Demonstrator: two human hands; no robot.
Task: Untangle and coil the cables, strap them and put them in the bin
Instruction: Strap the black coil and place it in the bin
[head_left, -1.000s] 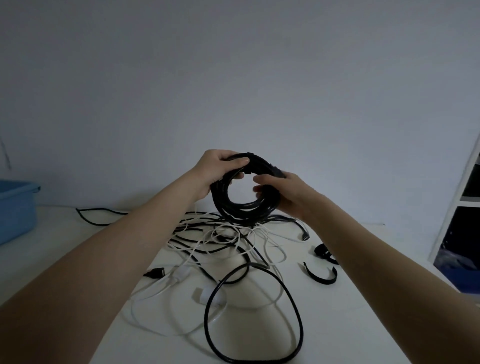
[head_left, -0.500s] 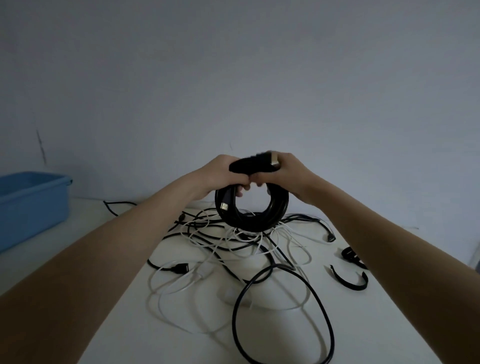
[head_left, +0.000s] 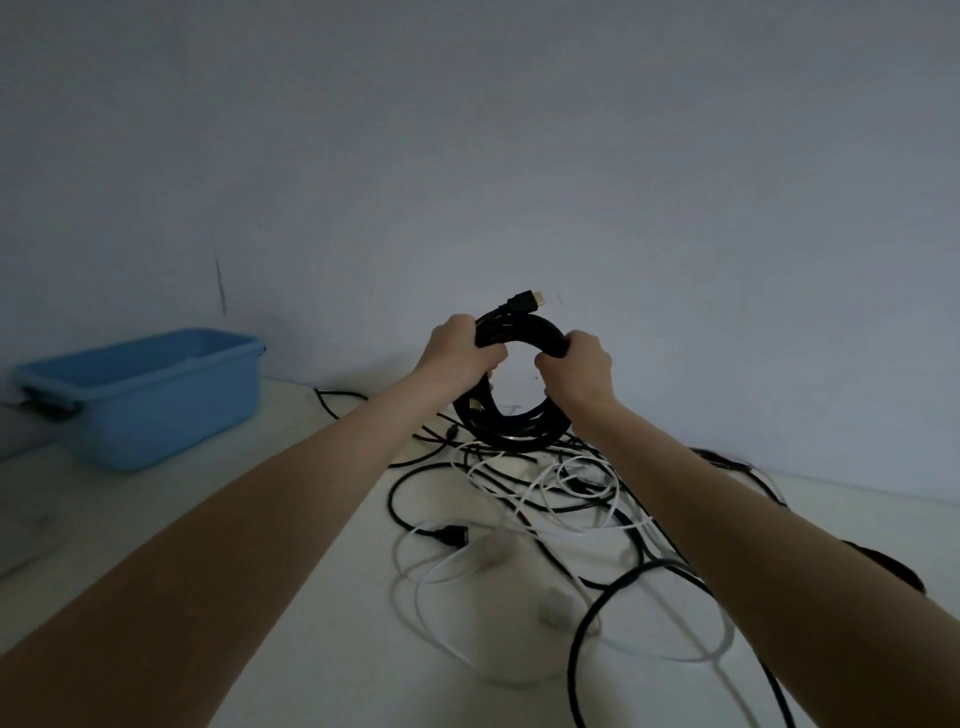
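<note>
I hold a thick coil of black cable (head_left: 519, 431) upright above the table, out in front of me. My left hand (head_left: 460, 353) grips the coil's upper left side. My right hand (head_left: 576, 366) grips its upper right side. A plug with a gold tip (head_left: 527, 300) sticks up from the top of the coil. Under the coil lies a tangle of black and white cables (head_left: 545, 499) on the white table (head_left: 322, 623). The blue bin (head_left: 150, 395) stands at the far left, apart from both hands.
A wide black cable loop (head_left: 587, 629) lies near the front right. A dark strap (head_left: 893, 564) shows partly behind my right forearm. The wall rises right behind the table. The table's left side lies in front of the bin.
My hands moved apart along the top of the coil, and the plug end now sticks up. My view turned left, so the bin shows more fully.
</note>
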